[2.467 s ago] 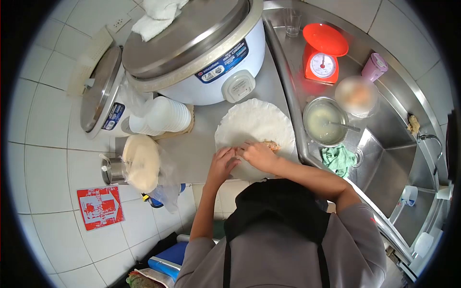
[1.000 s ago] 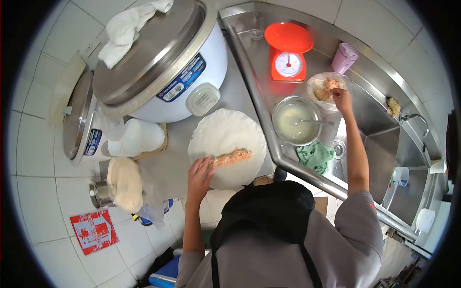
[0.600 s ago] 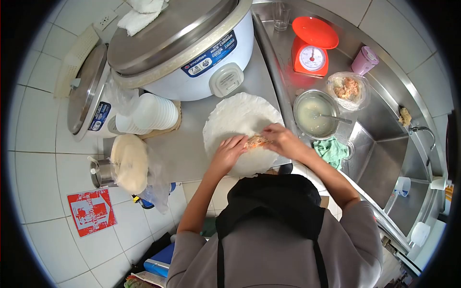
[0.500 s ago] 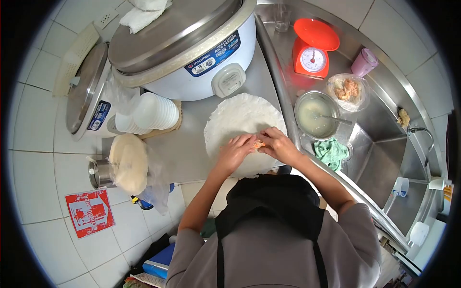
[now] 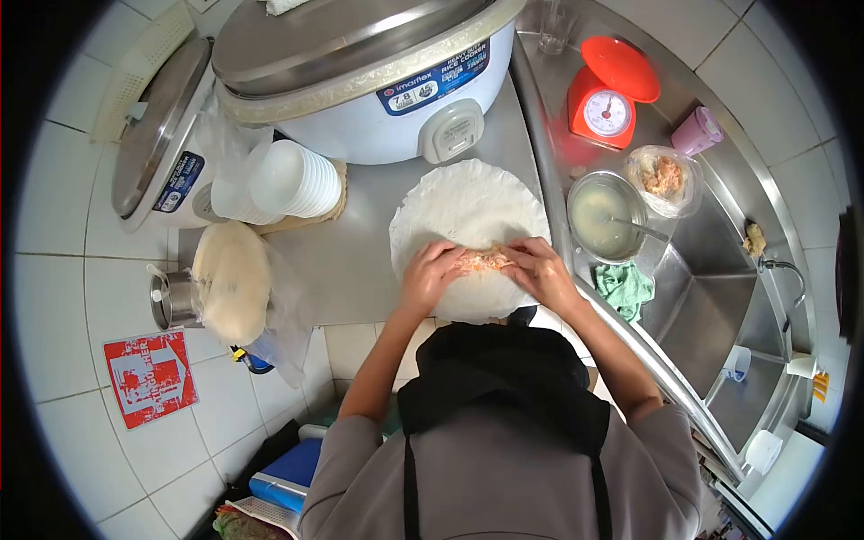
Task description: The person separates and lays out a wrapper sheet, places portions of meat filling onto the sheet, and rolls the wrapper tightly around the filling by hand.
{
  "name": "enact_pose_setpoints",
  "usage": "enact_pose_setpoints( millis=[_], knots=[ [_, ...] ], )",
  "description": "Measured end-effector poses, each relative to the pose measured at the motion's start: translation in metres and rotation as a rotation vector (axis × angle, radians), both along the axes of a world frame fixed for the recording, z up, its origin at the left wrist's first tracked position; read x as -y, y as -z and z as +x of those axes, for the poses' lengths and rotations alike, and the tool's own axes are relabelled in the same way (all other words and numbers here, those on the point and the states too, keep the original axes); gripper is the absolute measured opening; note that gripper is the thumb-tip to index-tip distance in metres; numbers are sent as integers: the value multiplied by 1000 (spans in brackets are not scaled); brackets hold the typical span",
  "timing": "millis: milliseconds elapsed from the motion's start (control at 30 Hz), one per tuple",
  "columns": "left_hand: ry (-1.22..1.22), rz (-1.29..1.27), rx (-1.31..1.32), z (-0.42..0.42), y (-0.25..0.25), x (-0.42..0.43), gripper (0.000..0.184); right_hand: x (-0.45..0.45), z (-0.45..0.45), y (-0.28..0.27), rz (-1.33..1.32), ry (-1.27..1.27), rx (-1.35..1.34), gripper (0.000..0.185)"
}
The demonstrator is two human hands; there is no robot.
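Note:
A large round white wrapper sheet lies on the steel counter, its near side reaching over the counter's front edge. Across it runs a short strip of orange-pink minced filling. At the strip's left end, the fingers of my left hand are bent and pressed together on the filling. My right hand pinches the opposite end in the same way. Between the two hands the middle of the strip is visible, while the fingertips partly cover its ends.
A big rice cooker stands behind the wrapper. Stacked white bowls and a bag of round wrappers are at left. Right, beyond a raised rim, sit a red scale, a pot of cloudy liquid, a bowl of filling and a green cloth.
My hands have moved apart, and the filling between them now forms a longer strip with more of it showing. The camera view has shifted slightly.

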State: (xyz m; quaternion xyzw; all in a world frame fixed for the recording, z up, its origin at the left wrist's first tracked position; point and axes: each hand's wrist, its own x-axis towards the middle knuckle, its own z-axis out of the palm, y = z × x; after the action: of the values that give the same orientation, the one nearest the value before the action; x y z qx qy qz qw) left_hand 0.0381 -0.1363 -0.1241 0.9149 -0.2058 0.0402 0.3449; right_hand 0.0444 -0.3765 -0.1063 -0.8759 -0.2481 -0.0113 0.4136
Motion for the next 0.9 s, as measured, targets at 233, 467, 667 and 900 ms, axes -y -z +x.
enact_pose_setpoints(
  millis=[233,467,667,900],
  knots=[
    [8,12,14,-3,-17,15,50,-6,2,-4,27,49,29,35],
    [124,114,22,11,1,51,38,-1,5,18,-5,9,40,37],
    [89,101,64,6,-18,58,36,11,-2,0,69,75,-32,29],
    [102,99,45,10,-11,59,38,14,0,-2,198,169,-192,15]
  ],
)
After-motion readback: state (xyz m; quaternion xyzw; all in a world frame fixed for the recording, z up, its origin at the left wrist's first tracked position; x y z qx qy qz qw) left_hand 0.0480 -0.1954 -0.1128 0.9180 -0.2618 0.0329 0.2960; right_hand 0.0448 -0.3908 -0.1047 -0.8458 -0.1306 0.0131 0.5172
